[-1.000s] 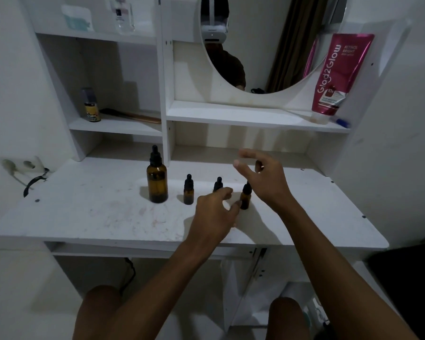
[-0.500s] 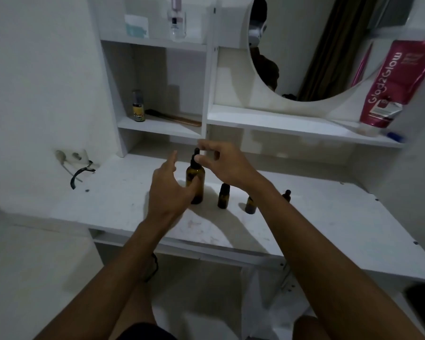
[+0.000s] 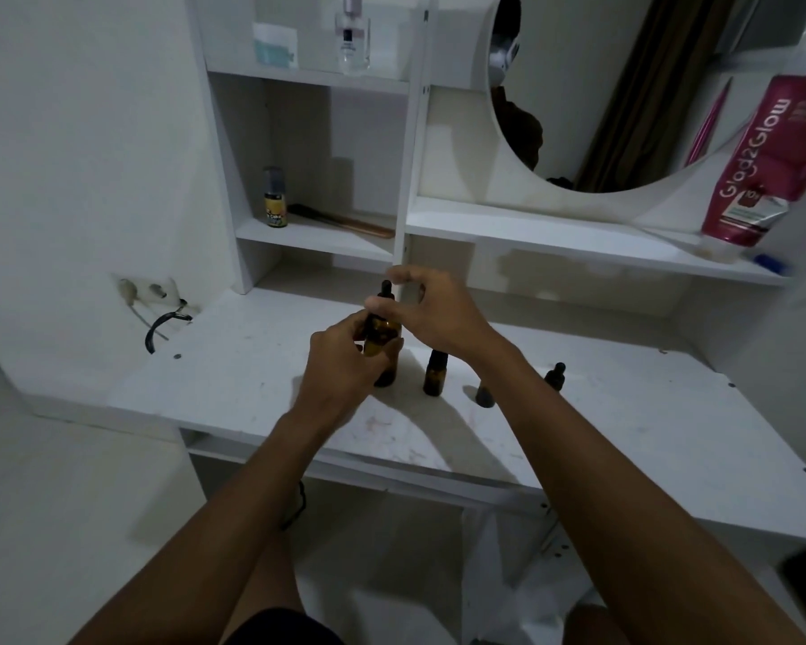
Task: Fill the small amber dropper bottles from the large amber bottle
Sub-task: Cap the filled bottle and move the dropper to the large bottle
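The large amber bottle [image 3: 385, 338] with a black dropper cap stands on the white table [image 3: 624, 435]. My left hand [image 3: 345, 360] grips its body from the near side. My right hand [image 3: 431, 309] pinches the black cap at the bottle's neck with thumb and fingers. To the right stand three small amber dropper bottles: one [image 3: 434, 373] just beside the large bottle, a second [image 3: 485, 394] mostly hidden behind my right forearm, and a third [image 3: 555, 377] farther right.
Shelves rise behind the table with a small yellow-labelled bottle [image 3: 274, 197], a brush [image 3: 345, 222], a clear bottle [image 3: 353, 37] and a pink tube [image 3: 759, 165]. A round mirror [image 3: 624, 86] hangs above. A wall socket with a black cable [image 3: 159, 318] sits left.
The view swung left. My left hand went from hovering near the small bottles to closing round the large bottle's body. My right hand moved left onto its dropper cap.
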